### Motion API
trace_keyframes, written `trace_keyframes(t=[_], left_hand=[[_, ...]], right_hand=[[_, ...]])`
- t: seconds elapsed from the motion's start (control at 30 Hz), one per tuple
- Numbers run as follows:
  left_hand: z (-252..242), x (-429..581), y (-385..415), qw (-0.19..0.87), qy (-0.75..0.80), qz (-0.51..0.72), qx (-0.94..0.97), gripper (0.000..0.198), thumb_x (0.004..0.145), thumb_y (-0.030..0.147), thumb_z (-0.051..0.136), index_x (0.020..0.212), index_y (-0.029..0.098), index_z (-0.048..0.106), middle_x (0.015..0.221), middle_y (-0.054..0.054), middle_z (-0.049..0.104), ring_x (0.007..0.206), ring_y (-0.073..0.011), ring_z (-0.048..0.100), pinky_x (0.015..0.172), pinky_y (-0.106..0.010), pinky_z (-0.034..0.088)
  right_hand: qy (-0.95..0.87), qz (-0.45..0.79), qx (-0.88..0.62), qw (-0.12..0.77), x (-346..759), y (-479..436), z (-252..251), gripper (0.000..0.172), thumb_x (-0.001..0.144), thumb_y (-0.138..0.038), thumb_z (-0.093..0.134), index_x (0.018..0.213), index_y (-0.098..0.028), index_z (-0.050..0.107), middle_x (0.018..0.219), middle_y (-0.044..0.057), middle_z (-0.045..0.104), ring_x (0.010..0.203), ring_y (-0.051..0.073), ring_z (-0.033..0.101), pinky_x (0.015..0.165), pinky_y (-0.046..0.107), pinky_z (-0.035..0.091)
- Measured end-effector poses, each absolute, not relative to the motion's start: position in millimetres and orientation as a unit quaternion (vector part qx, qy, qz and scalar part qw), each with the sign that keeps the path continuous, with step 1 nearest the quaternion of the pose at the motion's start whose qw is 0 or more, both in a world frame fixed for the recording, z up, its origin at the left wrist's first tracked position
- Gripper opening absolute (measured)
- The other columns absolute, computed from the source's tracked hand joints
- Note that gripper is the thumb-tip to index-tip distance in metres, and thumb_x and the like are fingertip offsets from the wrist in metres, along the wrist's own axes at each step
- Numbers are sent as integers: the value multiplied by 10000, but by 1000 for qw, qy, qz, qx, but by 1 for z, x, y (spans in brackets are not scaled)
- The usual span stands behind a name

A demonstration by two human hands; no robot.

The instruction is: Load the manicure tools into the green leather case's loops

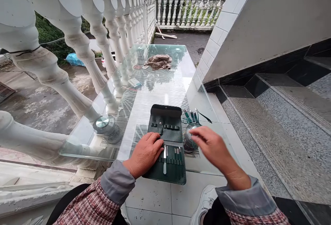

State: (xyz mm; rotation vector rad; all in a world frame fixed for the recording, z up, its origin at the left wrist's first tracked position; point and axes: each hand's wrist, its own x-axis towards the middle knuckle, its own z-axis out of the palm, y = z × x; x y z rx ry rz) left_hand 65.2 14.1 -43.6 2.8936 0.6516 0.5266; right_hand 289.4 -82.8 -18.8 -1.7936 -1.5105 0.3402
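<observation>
A dark green manicure-kit case [170, 179] lies unfolded on the glass table. My left hand [143, 153] rests flat on its left side near the fold, fingers stretched out. A silver tool with a white lower end [164, 163] sits in the lower half, with several slim tools [177, 153] in loops to its right. Most loops in the upper half [165, 120] hold nothing. Above the table's right side hovers my right hand [210, 145], fingers apart, with nothing visible in them. Beyond it, several metal grooming tools [192, 115] lie beside the case, one being plier-like nippers [203, 115].
The glass table [178, 54] carries a crumpled brown cloth [159, 62] at the far end and a small card [134, 82] on the left. A white balustrade [85, 56] runs along the left. Stone steps [279, 121] rise at right.
</observation>
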Motion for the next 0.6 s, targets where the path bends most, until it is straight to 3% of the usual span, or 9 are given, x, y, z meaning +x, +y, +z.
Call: trace_keyframes(t=[0.07, 0.17, 0.33, 0.6], left_hand=[[-44, 65, 14, 65, 214, 174, 959, 82, 864, 170, 521, 936, 174, 562, 1002, -75, 552, 918, -217, 508, 806, -375, 489], [-44, 65, 15, 65, 216, 173, 959, 82, 864, 168, 522, 935, 173, 562, 999, -73, 549, 920, -218, 508, 807, -372, 487], [-44, 65, 15, 60, 218, 173, 959, 79, 863, 169, 526, 934, 167, 560, 1002, -75, 547, 927, -222, 505, 809, -374, 485], [-44, 65, 15, 63, 217, 180, 957, 82, 870, 178, 509, 937, 174, 556, 1001, -77, 554, 929, -221, 509, 805, -375, 484]], right_hand=[[-516, 81, -769, 369, 308, -89, -18, 139, 802, -307, 505, 792, -222, 614, 828, 36, 632, 760, 180, 571, 699, 311, 437], [-501, 75, -814, 284, 326, -97, -23, 136, 775, -323, 515, 719, -227, 594, 741, 13, 609, 641, 158, 534, 600, 283, 387], [-541, 108, -818, 162, 324, -102, -36, 87, 782, -283, 530, 725, -232, 573, 761, -6, 593, 677, 152, 534, 586, 262, 347], [-553, 52, -827, 90, 319, -97, -39, 140, 839, -203, 462, 738, -217, 558, 787, 12, 580, 675, 145, 513, 554, 263, 291]])
